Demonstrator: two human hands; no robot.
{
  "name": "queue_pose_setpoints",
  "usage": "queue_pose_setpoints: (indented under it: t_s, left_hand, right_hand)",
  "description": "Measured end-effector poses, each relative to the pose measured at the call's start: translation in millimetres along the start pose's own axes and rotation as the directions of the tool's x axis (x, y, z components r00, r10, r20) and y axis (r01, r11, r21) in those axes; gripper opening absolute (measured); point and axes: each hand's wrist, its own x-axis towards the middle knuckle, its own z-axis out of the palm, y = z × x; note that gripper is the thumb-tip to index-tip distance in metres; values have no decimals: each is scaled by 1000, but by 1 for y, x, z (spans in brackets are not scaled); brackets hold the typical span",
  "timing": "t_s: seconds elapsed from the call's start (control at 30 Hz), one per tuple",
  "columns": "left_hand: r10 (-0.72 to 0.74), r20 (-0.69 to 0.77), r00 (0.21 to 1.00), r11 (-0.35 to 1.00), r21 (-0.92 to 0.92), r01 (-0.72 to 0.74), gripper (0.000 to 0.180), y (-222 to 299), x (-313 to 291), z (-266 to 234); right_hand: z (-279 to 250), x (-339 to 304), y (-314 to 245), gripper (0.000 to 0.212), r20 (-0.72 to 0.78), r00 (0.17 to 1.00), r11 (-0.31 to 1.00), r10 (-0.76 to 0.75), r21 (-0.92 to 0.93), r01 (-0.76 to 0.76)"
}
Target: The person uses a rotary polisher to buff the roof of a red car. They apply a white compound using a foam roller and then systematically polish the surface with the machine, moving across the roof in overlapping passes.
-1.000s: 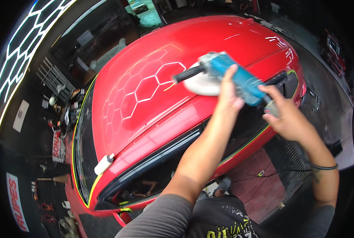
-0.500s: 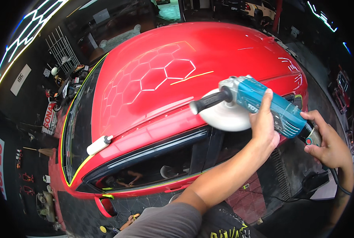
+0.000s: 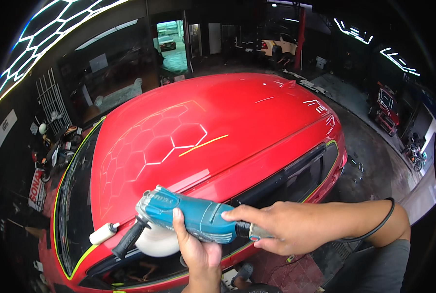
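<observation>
I hold a teal power polisher (image 3: pixel 193 217) in both hands, over the near side of a red car's roof (image 3: pixel 247 122). My left hand (image 3: pixel 199 254) cups its body from below, thumb up along the side. My right hand (image 3: pixel 276 224) grips the rear end, where the black cord (image 3: pixel 385 222) runs back along my forearm. At the front, a black side handle (image 3: pixel 130 239) sticks out toward me. A round white pad (image 3: pixel 155 242) faces down; whether it touches the car cannot be told. A white squeeze bottle (image 3: pixel 102 235) lies on the roof edge left of the polisher.
Yellow-green tape (image 3: pixel 56 205) edges the windshield, and a yellow strip (image 3: pixel 203 145) lies on the roof. A broom (image 3: pixel 32 229) and a motorcycle (image 3: pixel 59 151) stand at the left. Other vehicles, among them a pale one (image 3: pixel 279 46), stand farther back.
The polisher has moved left and down in view, nearer the bottle, with both hands still on it. The pad looks less motion-smeared. My view has tilted up, showing more workshop.
</observation>
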Motion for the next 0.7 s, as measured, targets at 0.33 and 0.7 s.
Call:
queue_pose_setpoints:
  t_s: [0.33, 0.7]
  left_hand:
    - [-409, 128, 903, 909, -32, 416, 50, -137, 18, 65]
    - [-724, 243, 645, 631, -144, 762, 51, -357, 100, 165]
  right_hand:
    - [-35, -109, 49, 75, -354, 927, 983, 123, -81, -162]
    - [-133, -154, 111, 82, -424, 583, 705, 693, 230, -671]
